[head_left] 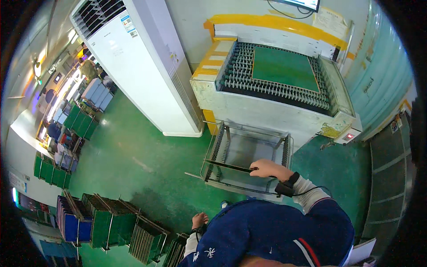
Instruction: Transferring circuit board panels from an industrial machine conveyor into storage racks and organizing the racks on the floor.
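Head view, items at hand. One right hand (269, 169), mine: fingers clamped on the end of a thin panel (229, 166), seen nearly edge-on, lying across the near part of a wire-frame rack (242, 190). One left hand (200, 220), mine: low, well apart from the rack; fingers curled inward, whether fully closed I cannot tell. One roller machine (262, 104), pale casing, just beyond the rack; on its rollers, one flat green board (284, 69). One tall white cabinet unit (147, 75), left of the machine. Several loaded board racks (113, 227), on the green floor (129, 155) to my left.
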Demonstrator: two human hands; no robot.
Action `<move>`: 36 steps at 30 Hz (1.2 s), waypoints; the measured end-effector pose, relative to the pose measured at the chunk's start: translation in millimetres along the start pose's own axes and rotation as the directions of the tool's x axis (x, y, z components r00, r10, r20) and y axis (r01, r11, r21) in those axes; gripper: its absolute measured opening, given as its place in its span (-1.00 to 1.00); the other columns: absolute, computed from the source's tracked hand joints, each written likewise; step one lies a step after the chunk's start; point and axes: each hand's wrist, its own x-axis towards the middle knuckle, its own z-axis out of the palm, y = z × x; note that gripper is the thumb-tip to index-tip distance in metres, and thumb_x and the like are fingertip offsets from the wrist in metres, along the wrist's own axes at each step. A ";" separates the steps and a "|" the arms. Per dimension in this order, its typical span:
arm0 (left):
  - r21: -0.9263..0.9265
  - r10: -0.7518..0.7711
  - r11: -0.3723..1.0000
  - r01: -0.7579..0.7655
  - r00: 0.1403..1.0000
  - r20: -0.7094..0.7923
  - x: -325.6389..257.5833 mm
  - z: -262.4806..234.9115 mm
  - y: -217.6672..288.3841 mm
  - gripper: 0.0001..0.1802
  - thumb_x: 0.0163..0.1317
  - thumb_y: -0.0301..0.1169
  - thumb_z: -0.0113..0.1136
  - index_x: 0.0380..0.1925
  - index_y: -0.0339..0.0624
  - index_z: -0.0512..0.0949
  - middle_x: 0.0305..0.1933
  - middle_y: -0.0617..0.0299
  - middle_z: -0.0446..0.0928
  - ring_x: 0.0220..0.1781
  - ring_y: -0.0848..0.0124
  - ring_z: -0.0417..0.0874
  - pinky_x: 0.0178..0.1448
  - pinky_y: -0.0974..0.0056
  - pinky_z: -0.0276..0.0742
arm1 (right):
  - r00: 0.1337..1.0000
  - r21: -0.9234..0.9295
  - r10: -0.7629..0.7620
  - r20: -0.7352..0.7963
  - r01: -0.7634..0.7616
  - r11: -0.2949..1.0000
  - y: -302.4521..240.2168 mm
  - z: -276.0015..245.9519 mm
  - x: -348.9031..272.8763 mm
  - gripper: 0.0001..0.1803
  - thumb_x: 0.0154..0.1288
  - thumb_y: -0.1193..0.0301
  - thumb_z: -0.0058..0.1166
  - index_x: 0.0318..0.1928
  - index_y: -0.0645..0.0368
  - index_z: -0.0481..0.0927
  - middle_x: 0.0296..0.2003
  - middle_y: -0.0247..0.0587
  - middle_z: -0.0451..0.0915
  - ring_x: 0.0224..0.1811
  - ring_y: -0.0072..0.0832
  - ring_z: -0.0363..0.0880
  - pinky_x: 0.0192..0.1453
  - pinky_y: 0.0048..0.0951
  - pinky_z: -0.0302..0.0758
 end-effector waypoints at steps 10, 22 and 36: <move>-0.158 -0.099 0.981 0.113 0.991 0.091 17.7 -27.9 -3.4 -0.85 0.28 -0.41 0.09 -0.36 -0.28 0.45 -0.49 0.11 0.49 -0.58 0.27 0.53 -0.55 0.24 0.41 | 0.999 0.044 0.045 0.029 -0.046 0.998 -1.3 4.5 0.4 -0.37 0.09 -0.11 0.16 -0.12 0.23 0.62 -0.25 0.01 0.64 -0.20 -0.11 0.60 -0.14 -0.21 0.47; 0.141 0.052 0.989 -0.037 0.993 -0.105 4.9 -11.7 -4.9 -0.82 0.30 -0.38 0.09 -0.39 -0.28 0.45 -0.51 0.12 0.48 -0.59 0.27 0.51 -0.55 0.24 0.40 | 0.989 0.122 -0.025 -0.146 0.043 0.992 -0.7 22.6 -0.8 -0.53 0.32 0.00 -0.08 -0.19 0.16 0.62 -0.29 0.09 0.61 -0.19 0.02 0.56 -0.13 -0.04 0.45; 0.028 0.009 1.000 -0.008 1.000 -0.024 -16.1 10.4 9.1 -0.79 0.34 -0.38 0.01 -0.46 -0.22 0.34 -0.59 0.25 0.29 -0.61 0.43 0.32 -0.55 0.29 0.17 | 0.996 0.093 0.004 -0.093 0.004 0.996 2.2 24.8 -0.1 -0.56 0.32 0.03 -0.08 -0.14 0.12 0.64 -0.25 0.01 0.63 -0.16 -0.01 0.57 -0.11 -0.03 0.45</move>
